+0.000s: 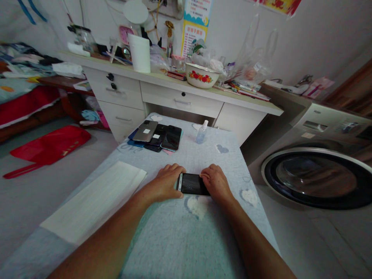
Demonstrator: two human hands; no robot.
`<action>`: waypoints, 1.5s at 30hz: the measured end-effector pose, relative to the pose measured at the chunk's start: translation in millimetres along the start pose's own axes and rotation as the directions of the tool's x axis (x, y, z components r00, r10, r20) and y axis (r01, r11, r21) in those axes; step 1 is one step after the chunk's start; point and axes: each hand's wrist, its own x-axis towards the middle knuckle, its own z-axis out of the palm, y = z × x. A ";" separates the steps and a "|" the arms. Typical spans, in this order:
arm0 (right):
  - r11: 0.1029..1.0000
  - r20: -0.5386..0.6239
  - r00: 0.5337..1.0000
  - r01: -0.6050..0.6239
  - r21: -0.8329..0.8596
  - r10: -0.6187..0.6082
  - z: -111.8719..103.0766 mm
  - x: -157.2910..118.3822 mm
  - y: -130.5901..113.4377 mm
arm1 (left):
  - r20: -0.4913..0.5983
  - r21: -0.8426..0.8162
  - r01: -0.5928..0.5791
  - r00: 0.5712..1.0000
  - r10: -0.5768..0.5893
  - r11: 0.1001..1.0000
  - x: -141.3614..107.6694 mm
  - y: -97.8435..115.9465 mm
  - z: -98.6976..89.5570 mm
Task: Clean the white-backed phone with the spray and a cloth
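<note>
Head view: phone flat on tabletop, betw. hands. L hand gripping one end, thumb & fingers opposed; R hand curled over other end, can't tell if pinching. Brace w/ L lightly, press w/ R evenly, no tilt. Farther up: phone pile, bottle; sheet at L. Beyond: drawers, washer at R; bed far L.

Dark glass-like screen of the flat rectangular phone: smooth, glossy, with pale specks. Pale blue heart-patterned cloth over the desk: matt, soft-looking. Small clear spray bottle: translucent, plastic-looking. White bowl with red floral decoration: glossy, enamel-like. Silver-grey front-loading washing machine: satin, metallic-looking, its round door glossy. Long off-white folded sheet: matt, finely lined; paper or cloth, indistinguishable.
</note>
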 end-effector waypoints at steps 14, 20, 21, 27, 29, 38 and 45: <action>0.948 0.176 0.939 0.265 0.179 -0.295 -14.1 -9.4 -8.5 | 0.000 0.006 -0.011 1.000 0.011 1.000 0.2 -3.5 1.7; 0.938 0.286 0.901 0.270 0.219 -0.326 -32.8 -15.8 -9.6 | -0.014 -0.013 -0.016 1.000 0.016 1.000 -0.9 -4.8 2.2; 0.938 0.297 0.898 0.264 0.225 -0.324 -35.6 -16.6 -8.5 | -0.016 -0.015 -0.019 1.000 0.019 1.000 -0.9 -5.3 2.5; 0.962 0.320 0.918 0.168 0.216 -0.233 -44.2 -19.7 6.8 | -0.011 -0.015 -0.031 0.999 0.030 0.999 -0.1 -7.2 3.8; 0.968 0.304 0.930 0.147 0.205 -0.205 -43.1 -20.1 10.1 | -0.014 -0.014 -0.028 1.000 0.028 1.000 0.2 -6.9 3.9; 0.955 0.177 0.947 0.240 0.172 -0.269 -16.4 -12.8 -2.8 | -0.006 -0.005 -0.011 1.000 0.011 1.000 0.6 -3.7 2.2; 0.944 0.104 0.945 0.291 0.159 -0.309 1.9 -8.3 -14.4 | -0.016 0.002 -0.023 1.000 0.023 1.000 1.0 -6.6 5.2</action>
